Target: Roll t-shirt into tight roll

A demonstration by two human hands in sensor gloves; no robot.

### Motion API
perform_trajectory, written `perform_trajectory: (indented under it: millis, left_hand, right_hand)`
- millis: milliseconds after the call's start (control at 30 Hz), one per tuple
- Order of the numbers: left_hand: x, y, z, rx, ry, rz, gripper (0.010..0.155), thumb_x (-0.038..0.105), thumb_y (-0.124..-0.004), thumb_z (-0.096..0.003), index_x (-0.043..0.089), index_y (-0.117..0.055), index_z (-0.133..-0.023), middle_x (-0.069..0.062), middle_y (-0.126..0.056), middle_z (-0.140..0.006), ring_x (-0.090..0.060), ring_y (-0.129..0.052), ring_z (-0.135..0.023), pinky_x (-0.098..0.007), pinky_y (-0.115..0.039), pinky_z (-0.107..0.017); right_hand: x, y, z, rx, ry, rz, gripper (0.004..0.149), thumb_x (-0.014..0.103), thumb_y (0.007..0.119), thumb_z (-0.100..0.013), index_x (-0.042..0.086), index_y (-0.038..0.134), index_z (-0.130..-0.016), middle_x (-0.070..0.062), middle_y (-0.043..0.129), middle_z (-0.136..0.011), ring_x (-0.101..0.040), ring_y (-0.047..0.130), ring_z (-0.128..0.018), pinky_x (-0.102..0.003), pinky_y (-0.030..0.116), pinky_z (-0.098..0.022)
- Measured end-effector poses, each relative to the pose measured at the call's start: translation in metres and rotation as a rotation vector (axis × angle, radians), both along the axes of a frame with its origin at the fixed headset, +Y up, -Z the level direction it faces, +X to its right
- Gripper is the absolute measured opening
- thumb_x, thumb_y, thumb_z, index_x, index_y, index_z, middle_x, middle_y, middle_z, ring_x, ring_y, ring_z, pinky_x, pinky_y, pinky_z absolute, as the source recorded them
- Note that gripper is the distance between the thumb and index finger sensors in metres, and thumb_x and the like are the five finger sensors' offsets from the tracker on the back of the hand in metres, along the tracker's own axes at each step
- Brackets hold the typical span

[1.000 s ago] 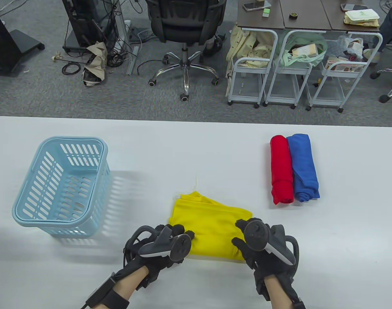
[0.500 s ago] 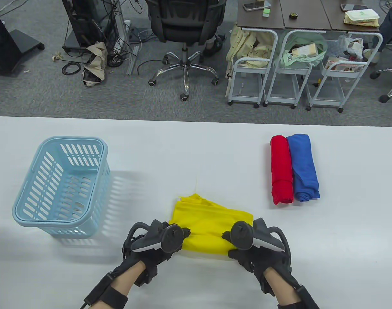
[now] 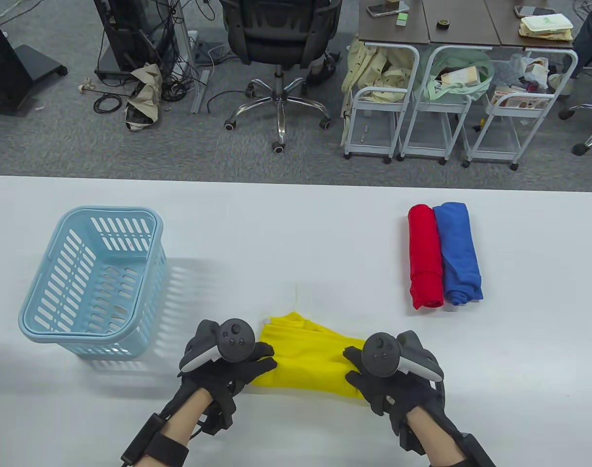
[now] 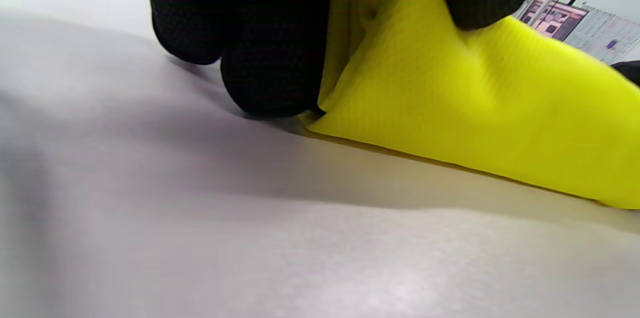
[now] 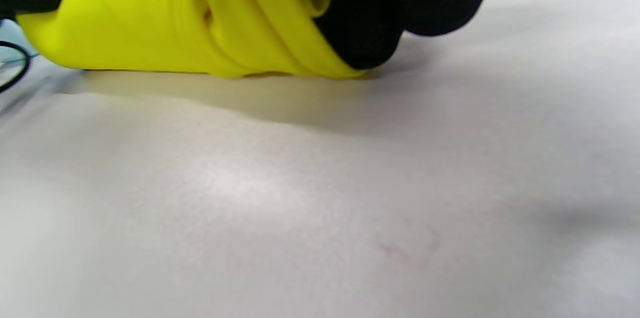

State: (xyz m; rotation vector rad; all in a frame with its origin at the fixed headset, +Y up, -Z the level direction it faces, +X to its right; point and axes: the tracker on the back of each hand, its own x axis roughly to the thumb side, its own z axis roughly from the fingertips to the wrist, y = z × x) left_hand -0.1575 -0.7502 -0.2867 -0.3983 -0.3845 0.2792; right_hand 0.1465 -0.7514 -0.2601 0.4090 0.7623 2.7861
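1. Yellow t-shirt [image 3: 308, 357]: folded to a narrow band, lying at the near middle of the white table [image 3: 296, 228], between the two hands. Near edge turned over into a fat first roll; the far part lies flat on the table.
2. Left hand [image 3: 227, 362]: at the shirt's left end. The left wrist view shows fingertips [image 4: 270, 78] curled round the rolled edge, thumb on top, pinching cloth.
3. Right hand [image 3: 388, 372]: at the shirt's right end. The right wrist view shows fingers [image 5: 380, 23] wrapped over several stacked layers, gripping them.
4. Step in hand, as judged: rolling away from the person. To do it well, keep both ends level, pull the cloth snug toward the body before each turn, and press down so no layer slackens; the right end shows loose loops that could telescope out.
5. Light blue basket [image 3: 89, 279]: slotted plastic, standing at the table's left, well apart from the shirt. Nothing visible inside.
6. Red roll [image 3: 424, 258] and blue roll [image 3: 458, 253]: finished, touching side by side at the table's right, not in any container.
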Motion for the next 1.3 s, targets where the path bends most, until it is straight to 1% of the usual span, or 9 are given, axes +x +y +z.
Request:
perform_trajectory:
  millis: [167,300,367,533,667,800,967,1133,1300]
  left_hand:
    - [0.001,0.008,0.005,0.211,0.035,-0.304,0.063,0.057,-0.062,-0.0519,0.029,-0.062,-0.109,-0.005,-0.077,-0.106,-0.027,-0.085,-0.087,-0.055,-0.065,-0.073]
    - [0.001,0.022,0.012,0.283,0.048,-0.294,0.065,0.05,-0.069,-0.0524,0.028,-0.054,-0.112,-0.009,-0.064,-0.113,-0.029,-0.077,-0.094,-0.056,-0.062,-0.075]
    - [0.008,0.028,0.019,0.329,-0.033,-0.256,0.064,0.049,-0.071,-0.0521,0.03,-0.054,-0.111,-0.007,-0.066,-0.113,-0.028,-0.079,-0.094,-0.056,-0.063,-0.075]
    - [0.038,0.012,0.031,0.17,-0.225,-0.19,0.066,0.052,-0.072,-0.0496,0.034,-0.056,-0.111,-0.006,-0.067,-0.116,-0.031,-0.076,-0.1,-0.057,-0.062,-0.076]
    - [0.042,-0.001,0.03,0.16,-0.255,-0.309,0.076,0.056,-0.071,-0.0492,0.031,-0.04,-0.115,-0.006,-0.054,-0.12,-0.032,-0.064,-0.106,-0.057,-0.057,-0.078]
    - [0.041,-0.004,0.03,0.164,-0.254,-0.355,0.081,0.057,-0.074,-0.047,0.031,-0.039,-0.115,-0.006,-0.047,-0.122,-0.032,-0.061,-0.107,-0.058,-0.055,-0.078]
    - [0.038,-0.007,0.025,0.186,-0.234,-0.385,0.072,0.05,-0.073,-0.0508,0.04,-0.038,-0.112,-0.006,-0.049,-0.118,-0.031,-0.062,-0.103,-0.058,-0.054,-0.078]
    - [0.033,0.005,0.022,0.19,-0.229,-0.215,0.059,0.044,-0.071,-0.0523,0.032,-0.058,-0.109,0.0,-0.078,-0.104,-0.025,-0.085,-0.09,-0.054,-0.065,-0.075]
    - [0.018,0.003,0.013,-0.057,-0.153,0.089,0.057,0.039,-0.065,-0.0549,0.025,-0.058,-0.11,-0.002,-0.093,-0.092,-0.025,-0.096,-0.074,-0.051,-0.073,-0.069]
  right_hand:
    - [0.005,0.0,-0.003,0.04,-0.087,0.092,0.08,0.066,0.056,-0.056,0.013,0.041,-0.115,-0.006,0.079,-0.088,-0.02,0.092,-0.063,-0.045,0.076,-0.052]
    - [0.008,0.007,-0.001,0.098,-0.126,0.137,0.082,0.066,0.06,-0.055,0.013,0.039,-0.115,-0.009,0.075,-0.094,-0.023,0.09,-0.067,-0.046,0.074,-0.054]
    - [0.008,0.014,0.001,0.15,-0.136,0.167,0.082,0.063,0.063,-0.056,0.014,0.035,-0.116,-0.013,0.066,-0.102,-0.024,0.086,-0.072,-0.047,0.071,-0.057]
    - [-0.004,0.032,0.01,0.25,0.01,0.095,0.067,0.047,0.07,-0.058,0.029,0.04,-0.115,-0.011,0.024,-0.121,-0.043,0.044,-0.105,-0.057,0.047,-0.072]
    - [-0.028,0.028,0.021,0.226,0.225,0.067,0.06,0.045,0.075,-0.056,0.027,0.056,-0.11,-0.006,0.047,-0.118,-0.038,0.055,-0.105,-0.057,0.052,-0.071]
    - [-0.043,0.006,0.025,0.158,0.282,0.24,0.084,0.051,0.076,-0.053,0.022,0.028,-0.115,-0.008,0.025,-0.121,-0.045,0.04,-0.107,-0.059,0.044,-0.073]
    - [-0.045,0.002,0.021,0.205,0.21,0.237,0.077,0.045,0.075,-0.057,0.027,0.027,-0.114,-0.005,0.028,-0.121,-0.041,0.044,-0.107,-0.058,0.045,-0.073]
    - [-0.036,0.004,0.015,0.193,0.176,0.196,0.067,0.04,0.072,-0.059,0.028,0.033,-0.113,-0.007,0.036,-0.12,-0.038,0.054,-0.105,-0.056,0.05,-0.072]
    - [-0.018,0.004,0.005,0.073,0.146,-0.025,0.06,0.035,0.059,-0.061,0.021,0.036,-0.114,-0.011,0.054,-0.114,-0.036,0.069,-0.094,-0.054,0.057,-0.068]
